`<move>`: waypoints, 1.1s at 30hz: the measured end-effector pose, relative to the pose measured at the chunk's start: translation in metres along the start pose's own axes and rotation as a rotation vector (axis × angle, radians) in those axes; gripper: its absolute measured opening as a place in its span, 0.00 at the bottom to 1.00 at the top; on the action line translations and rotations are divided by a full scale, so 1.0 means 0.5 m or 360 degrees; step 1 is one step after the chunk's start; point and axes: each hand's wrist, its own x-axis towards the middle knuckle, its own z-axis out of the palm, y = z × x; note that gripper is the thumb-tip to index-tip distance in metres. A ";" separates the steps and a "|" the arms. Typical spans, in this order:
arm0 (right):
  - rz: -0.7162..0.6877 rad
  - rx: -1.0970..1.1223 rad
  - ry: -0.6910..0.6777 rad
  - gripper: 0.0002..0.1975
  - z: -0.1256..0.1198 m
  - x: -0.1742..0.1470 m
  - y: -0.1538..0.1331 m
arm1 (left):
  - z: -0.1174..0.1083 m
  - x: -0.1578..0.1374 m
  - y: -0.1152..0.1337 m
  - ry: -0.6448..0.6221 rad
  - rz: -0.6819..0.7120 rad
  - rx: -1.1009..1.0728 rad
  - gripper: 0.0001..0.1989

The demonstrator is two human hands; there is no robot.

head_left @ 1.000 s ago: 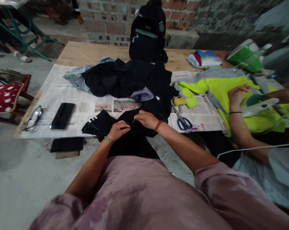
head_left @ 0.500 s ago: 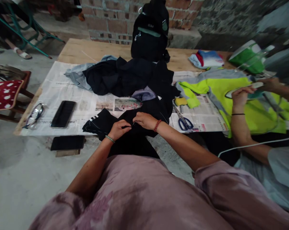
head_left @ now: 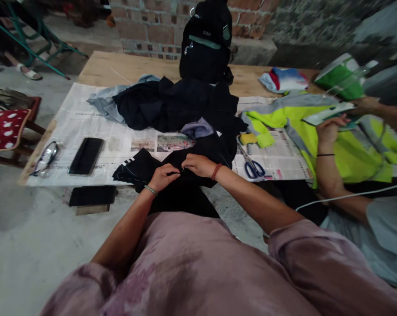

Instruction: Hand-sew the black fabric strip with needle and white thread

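A black garment (head_left: 141, 167) with white stripes and pale stitch lines lies at the table's front edge, partly over my lap. My left hand (head_left: 164, 179) pinches its cloth between thumb and fingers. Close by on the right, my right hand (head_left: 200, 166) is closed in a pinch on a thin, bright sliver that looks like a needle (head_left: 183, 170); its tip is too small to make out clearly. Blue-handled scissors (head_left: 254, 168) lie right of the garment, next to a yellow sponge-like block (head_left: 247, 138). Behind my hands is a heap of dark clothes (head_left: 172, 105).
Newspaper (head_left: 76, 114) covers much of the wooden table. Glasses (head_left: 47, 158) and a phone (head_left: 86, 156) lie left; another phone (head_left: 92, 195) sits below the edge. A backpack (head_left: 205, 48) stands behind. At right a co-worker holds an iron (head_left: 328, 114) over a yellow-and-grey garment (head_left: 346, 153).
My hands stay almost in place, still pinching at the black cloth. The co-worker's iron has shifted left and up across the yellow garment.
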 end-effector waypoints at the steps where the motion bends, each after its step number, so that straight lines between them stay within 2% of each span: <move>1: -0.0004 0.0002 -0.0005 0.10 0.000 0.000 0.000 | 0.000 0.000 0.000 0.0003 0.0000 -0.0004 0.04; 8: -0.0046 -0.0002 -0.0052 0.10 -0.008 0.011 -0.007 | -0.001 0.000 -0.001 -0.0002 -0.0002 -0.0023 0.04; 20: 0.0023 0.0117 -0.0102 0.10 -0.012 0.023 -0.016 | -0.003 -0.001 0.001 0.0001 -0.0025 -0.0026 0.04; 25: 0.0136 0.0324 -0.0185 0.10 -0.021 0.035 -0.020 | -0.003 0.001 0.004 -0.0017 -0.0036 -0.0013 0.04; 28: 0.0295 0.0545 -0.0242 0.10 -0.025 0.044 -0.020 | -0.003 0.001 0.004 -0.0013 -0.0032 -0.0005 0.04; 33: 0.0545 0.0921 -0.0181 0.10 -0.016 0.056 -0.026 | -0.002 0.000 0.002 0.0001 -0.0011 0.0005 0.04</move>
